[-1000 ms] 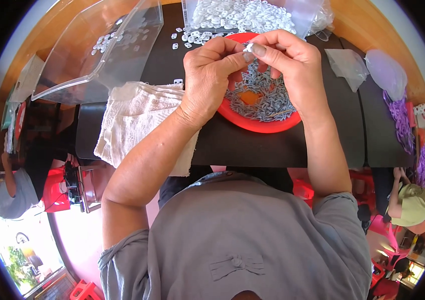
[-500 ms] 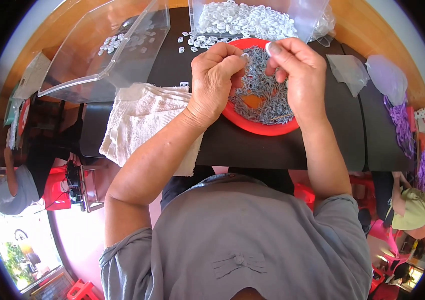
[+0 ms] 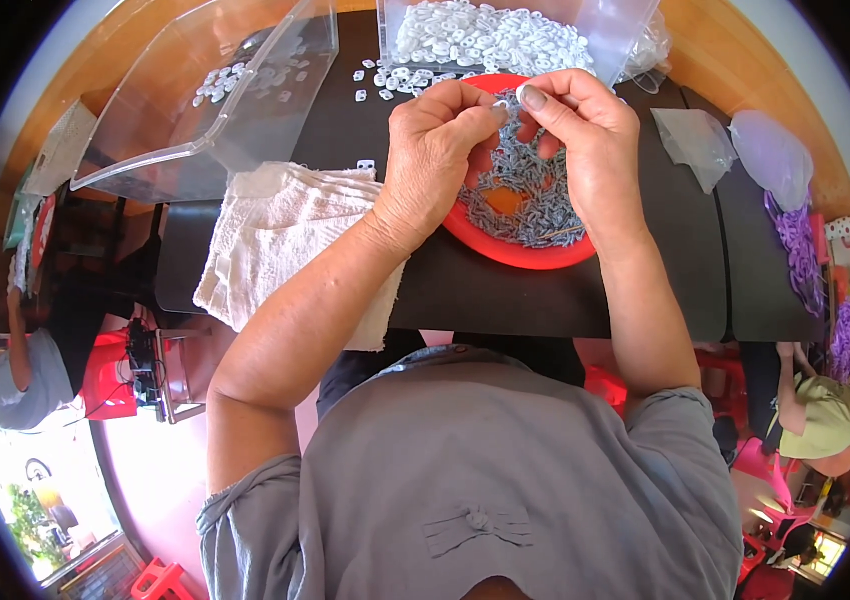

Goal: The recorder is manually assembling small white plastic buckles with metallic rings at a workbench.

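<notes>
Both hands pinching one small white plastic piece above the round red plastic dish of grey metal clips

The left hand [image 3: 435,150] and right hand [image 3: 585,140] are meeting fingertip to fingertip, closed narrowly on the small white plastic piece [image 3: 501,103], which is barely showing between them. It is hovering over the far rim of the round red plastic dish [image 3: 515,250] near the far edge of the black surface [image 3: 545,300]. A loosening pinch could be dropping it among the grey metal clips [image 3: 530,195]; a wrist could be tipping the dish.
</notes>
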The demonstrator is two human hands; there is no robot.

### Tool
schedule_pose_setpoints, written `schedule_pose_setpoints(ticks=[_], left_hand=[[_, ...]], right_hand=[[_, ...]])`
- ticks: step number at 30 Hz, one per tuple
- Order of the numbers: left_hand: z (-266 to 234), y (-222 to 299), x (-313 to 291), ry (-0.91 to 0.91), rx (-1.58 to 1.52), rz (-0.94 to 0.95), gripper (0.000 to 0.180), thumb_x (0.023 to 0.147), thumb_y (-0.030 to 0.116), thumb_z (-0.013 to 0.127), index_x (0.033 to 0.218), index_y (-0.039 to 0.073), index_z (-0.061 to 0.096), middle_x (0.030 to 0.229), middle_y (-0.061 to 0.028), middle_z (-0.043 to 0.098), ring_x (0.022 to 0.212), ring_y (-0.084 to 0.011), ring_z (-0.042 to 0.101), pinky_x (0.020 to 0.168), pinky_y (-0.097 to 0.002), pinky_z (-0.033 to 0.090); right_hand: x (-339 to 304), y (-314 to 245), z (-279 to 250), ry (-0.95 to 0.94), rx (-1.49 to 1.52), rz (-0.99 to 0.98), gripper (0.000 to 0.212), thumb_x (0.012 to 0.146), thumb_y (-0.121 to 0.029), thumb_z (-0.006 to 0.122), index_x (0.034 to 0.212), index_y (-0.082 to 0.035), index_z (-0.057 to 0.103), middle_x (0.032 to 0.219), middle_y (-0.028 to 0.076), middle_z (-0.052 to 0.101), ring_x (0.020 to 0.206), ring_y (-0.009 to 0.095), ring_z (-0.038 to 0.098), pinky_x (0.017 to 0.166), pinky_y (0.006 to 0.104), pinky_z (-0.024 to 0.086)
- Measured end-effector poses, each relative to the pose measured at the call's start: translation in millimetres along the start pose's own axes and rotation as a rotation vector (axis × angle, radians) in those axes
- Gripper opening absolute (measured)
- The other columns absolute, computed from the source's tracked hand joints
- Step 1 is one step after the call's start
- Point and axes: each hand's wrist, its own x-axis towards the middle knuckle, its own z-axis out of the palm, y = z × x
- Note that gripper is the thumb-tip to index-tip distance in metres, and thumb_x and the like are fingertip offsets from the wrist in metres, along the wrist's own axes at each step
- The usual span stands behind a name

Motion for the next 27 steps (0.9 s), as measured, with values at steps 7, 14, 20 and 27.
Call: schedule_pose_setpoints(ticks=[7, 14, 20, 27], left_hand=[[2, 3, -1, 0.011, -0.025, -0.036, 0.015, 0.088, 0.015, 0.063, 0.087, 0.0, 0.063, 0.068, -0.0034, 0.059, 0.053, -0.01, 0.052, 0.045, -0.0227, 0.04], [-1, 1, 2, 0.008, -0.064, -0.043, 0.015, 0.088, 0.015, 0.063, 0.087, -0.001, 0.063, 0.068, -0.0043, 0.059, 0.052, -0.0106, 0.052, 0.044, -0.0234, 0.039], [-1, 1, 1, 0.006, -0.056, -0.066, 0.015, 0.09, 0.014, 0.063, 0.088, -0.001, 0.063, 0.068, -0.004, 0.059, 0.052, -0.0101, 0.052, 0.044, -0.0226, 0.039], [0, -9, 2, 0.035, -0.006, -0.074, 0.011, 0.091, 0.009, 0.061, 0.089, -0.001, 0.062, 0.067, -0.0036, 0.058, 0.051, -0.0097, 0.05, 0.043, -0.0224, 0.038]], right_hand=[[-1, 1, 5, 0.041, -0.077, -0.082, 0.011, 0.09, -0.01, 0.061, 0.098, -0.003, 0.066, 0.085, 0.001, 0.064, 0.071, 0.007, 0.058, 0.058, 0.0201, 0.042], [1, 3, -1, 0.01, -0.345, -0.277, 0.009, 0.09, -0.007, 0.062, 0.096, -0.001, 0.062, 0.077, 0.003, 0.063, 0.07, 0.009, 0.058, 0.062, 0.0242, 0.047], [3, 9, -2, -0.039, -0.452, -0.42, 0.006, 0.087, -0.002, 0.062, 0.091, 0.001, 0.059, 0.08, 0.011, 0.065, 0.069, 0.019, 0.061, 0.064, 0.0295, 0.048], [-1, 26, 7, -0.011, -0.51, -0.356, 0.004, 0.091, -0.004, 0.058, 0.093, 0.0, 0.059, 0.073, 0.001, 0.058, 0.063, 0.006, 0.052, 0.057, 0.0227, 0.044]])
